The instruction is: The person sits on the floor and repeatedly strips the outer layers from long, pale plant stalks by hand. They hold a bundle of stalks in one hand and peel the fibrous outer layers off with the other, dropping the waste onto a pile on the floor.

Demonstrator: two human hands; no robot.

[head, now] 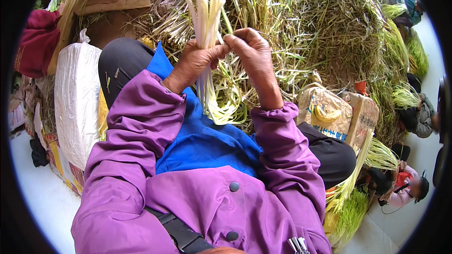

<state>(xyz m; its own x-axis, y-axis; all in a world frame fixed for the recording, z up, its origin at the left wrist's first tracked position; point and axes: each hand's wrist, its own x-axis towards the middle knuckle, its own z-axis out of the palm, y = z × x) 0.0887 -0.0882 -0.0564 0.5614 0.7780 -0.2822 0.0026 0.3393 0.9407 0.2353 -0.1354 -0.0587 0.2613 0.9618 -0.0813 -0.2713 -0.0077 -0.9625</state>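
Note:
My left hand (197, 60) grips a bunch of pale-stemmed leafy vegetable (207, 14), probably blanched chives, around its middle. The white stem ends point up and fan apart. Below the fist, pale yellow-green leaves (215, 109) hang down and curl to the right over my blue apron (208, 144). Thumb and fingers of my right hand (252, 51) pinch a single thin green stalk (227, 21) close beside the bunch. The two hands almost meet at the thumbs; the stalk's lower end is partly hidden there.
Beyond my hands spreads a heap of loose, drying leaves (317, 31). A white wrapped bundle (76, 98) stands at my left. On the right, a banana (327, 114) lies on a printed paper sack (307, 102). More green bunches (349, 215) and several people (406, 187) are along the right.

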